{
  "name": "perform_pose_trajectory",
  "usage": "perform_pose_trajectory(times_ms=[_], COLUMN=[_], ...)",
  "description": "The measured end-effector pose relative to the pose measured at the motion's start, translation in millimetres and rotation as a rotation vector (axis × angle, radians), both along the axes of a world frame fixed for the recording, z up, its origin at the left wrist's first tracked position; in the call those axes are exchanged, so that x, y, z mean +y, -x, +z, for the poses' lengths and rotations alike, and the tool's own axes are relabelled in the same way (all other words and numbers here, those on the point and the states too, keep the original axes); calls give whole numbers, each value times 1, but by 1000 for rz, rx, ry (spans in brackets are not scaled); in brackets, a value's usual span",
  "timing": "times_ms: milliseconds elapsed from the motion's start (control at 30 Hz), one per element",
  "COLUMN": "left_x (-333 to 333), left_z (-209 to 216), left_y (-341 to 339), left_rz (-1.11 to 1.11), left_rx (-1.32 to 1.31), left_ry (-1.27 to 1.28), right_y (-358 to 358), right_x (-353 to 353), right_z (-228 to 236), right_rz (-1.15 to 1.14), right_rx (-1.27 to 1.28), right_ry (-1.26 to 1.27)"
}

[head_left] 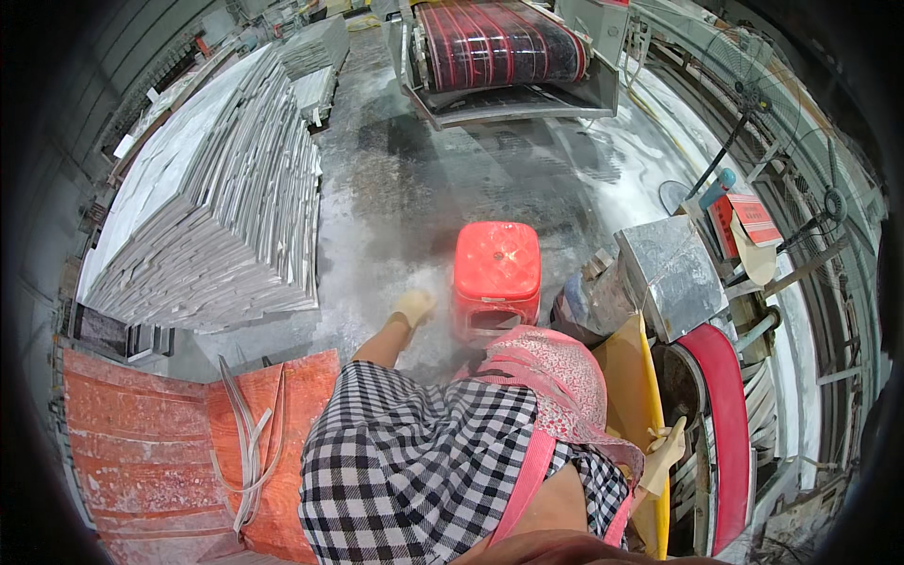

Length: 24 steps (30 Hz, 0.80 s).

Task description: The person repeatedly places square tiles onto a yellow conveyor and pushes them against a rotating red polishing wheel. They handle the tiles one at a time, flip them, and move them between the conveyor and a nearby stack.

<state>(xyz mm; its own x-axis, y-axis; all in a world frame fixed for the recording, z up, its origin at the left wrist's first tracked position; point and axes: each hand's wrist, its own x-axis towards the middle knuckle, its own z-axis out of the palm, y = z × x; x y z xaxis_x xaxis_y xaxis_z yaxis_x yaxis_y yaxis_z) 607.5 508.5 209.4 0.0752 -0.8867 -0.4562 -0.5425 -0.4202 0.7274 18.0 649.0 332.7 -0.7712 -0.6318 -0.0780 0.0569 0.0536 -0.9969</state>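
Note:
My left hand (412,306), in a cream glove, hangs over the wet floor, to the left of a red plastic stool (497,259). It looks rounded and touches nothing visible; its fingers are too indistinct to read. On the right, my right hand (667,454), also gloved, is beside the edge of an upright yellow sheet (623,365). Its thumb and fingers are apart, and I see nothing held. Whether it touches the sheet I cannot tell. A pink patterned apron (556,377) hangs over my black-and-white checked clothing (414,452).
Tall stacked slabs (217,217) stand at the left. An orange-red padded seat with straps (141,443) is near left. A machine with a dark, red-striped roller (504,47) stands ahead. At the right are a grey metal box (670,273), a red box (744,226) and fans (750,99).

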Motion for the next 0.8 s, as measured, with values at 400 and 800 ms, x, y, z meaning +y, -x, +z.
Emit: perform_pose_trajectory(times_ms=[400, 800], left_x=[48, -138], left_z=[-16, 102], left_y=[-51, -23], left_rz=[368, 14], left_rx=[191, 750], left_ry=[-98, 212], right_y=[-46, -69], right_x=[-30, 28], right_z=[29, 35], right_rz=[12, 54], right_rx=[-200, -270], right_ry=[14, -117])
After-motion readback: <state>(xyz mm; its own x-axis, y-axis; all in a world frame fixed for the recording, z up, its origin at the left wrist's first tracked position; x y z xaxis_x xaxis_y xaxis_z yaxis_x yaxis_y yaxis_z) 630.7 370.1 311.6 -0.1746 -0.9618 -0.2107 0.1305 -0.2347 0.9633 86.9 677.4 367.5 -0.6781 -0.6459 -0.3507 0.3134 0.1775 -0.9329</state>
